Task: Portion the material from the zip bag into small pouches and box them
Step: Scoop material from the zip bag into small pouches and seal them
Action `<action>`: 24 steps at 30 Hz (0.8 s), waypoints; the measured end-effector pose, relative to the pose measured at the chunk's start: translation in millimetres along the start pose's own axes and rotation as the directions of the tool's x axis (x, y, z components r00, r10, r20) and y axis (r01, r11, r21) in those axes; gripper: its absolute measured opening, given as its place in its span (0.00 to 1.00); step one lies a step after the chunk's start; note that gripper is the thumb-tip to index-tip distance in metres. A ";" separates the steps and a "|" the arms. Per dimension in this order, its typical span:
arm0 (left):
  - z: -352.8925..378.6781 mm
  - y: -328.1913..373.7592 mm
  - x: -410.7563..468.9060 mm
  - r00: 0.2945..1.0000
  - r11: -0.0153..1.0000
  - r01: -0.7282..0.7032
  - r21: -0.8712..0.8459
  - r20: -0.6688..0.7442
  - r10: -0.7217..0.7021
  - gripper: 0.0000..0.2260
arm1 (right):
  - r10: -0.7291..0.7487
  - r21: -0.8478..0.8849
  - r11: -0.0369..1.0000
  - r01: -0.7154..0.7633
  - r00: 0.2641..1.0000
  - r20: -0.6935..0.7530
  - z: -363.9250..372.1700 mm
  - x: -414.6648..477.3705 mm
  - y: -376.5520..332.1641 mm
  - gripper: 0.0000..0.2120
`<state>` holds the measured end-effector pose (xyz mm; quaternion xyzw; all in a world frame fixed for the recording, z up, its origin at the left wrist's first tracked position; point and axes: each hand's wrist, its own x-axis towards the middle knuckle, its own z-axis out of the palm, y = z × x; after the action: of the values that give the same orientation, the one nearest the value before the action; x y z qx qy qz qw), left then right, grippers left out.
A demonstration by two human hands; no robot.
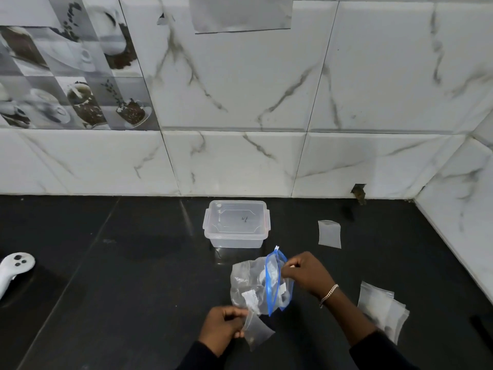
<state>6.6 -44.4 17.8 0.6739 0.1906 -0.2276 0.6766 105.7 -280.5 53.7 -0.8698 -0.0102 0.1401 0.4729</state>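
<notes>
Nearest, the left hand (pixel 222 327) has its fingers curled tight on a small pouch (pixel 257 333), held just over the black tabletop (pixel 133 289). A bit past it, the right hand (pixel 306 275) pinches the blue zip edge of the zip bag (pixel 248 284), which is crumpled on the tabletop between the two hands, and a pile (pixel 384 311) of more pouches lies off to the right. Farther back, a clear box (pixel 236 228) with its lid on sits near the tiled wall (pixel 240 161), with one spare pouch (pixel 329 234) lying flat to its right and a white controller (pixel 14 265) far off at the left edge.
</notes>
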 end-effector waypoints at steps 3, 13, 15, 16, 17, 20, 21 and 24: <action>-4.1 2.0 -5.9 0.997 0.988 -0.051 0.143 -0.056 0.060 0.06 | 0.087 -0.113 0.990 -0.087 0.996 -0.009 3.4 0.7 21.5 0.14; -13.5 19.7 -35.6 0.969 0.908 -0.086 0.409 -0.178 0.171 0.04 | 0.188 -0.026 0.981 -0.193 0.972 -0.144 -26.6 -31.1 23.2 0.08; -12.7 32.5 -40.1 0.961 0.881 -0.128 0.455 -0.162 0.223 0.06 | 0.205 0.068 0.978 -0.196 0.966 -0.157 -36.7 -41.5 14.4 0.08; -12.3 38.8 -41.6 0.955 0.862 -0.147 0.485 -0.158 0.252 0.07 | 0.204 0.120 0.975 -0.186 0.966 -0.157 -41.5 -47.8 7.4 0.08; -11.2 44.9 -42.2 0.948 0.838 -0.165 0.520 -0.152 0.281 0.07 | 0.190 0.169 0.972 -0.163 0.969 -0.158 -46.0 -54.2 -2.1 0.08; -3.2 68.3 -43.5 0.937 0.782 -0.213 0.585 -0.104 0.333 0.09 | 0.065 0.240 0.970 -0.025 0.985 -0.158 -52.4 -74.2 -40.2 0.07; 0.5 76.9 -44.3 0.938 0.775 -0.229 0.589 -0.081 0.338 0.10 | 0.004 0.243 0.969 0.037 0.986 -0.165 -51.9 -81.1 -54.8 0.06; 11.7 101.0 -42.1 0.935 0.743 -0.259 0.617 -0.033 0.353 0.11 | -0.196 0.171 0.956 0.238 0.953 -0.230 -42.2 -98.8 -88.3 0.05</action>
<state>28.4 -55.1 125.2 0.8909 0.0441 -0.1116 0.4382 31.7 -281.1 171.4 -0.8222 -0.0420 -0.0056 0.5676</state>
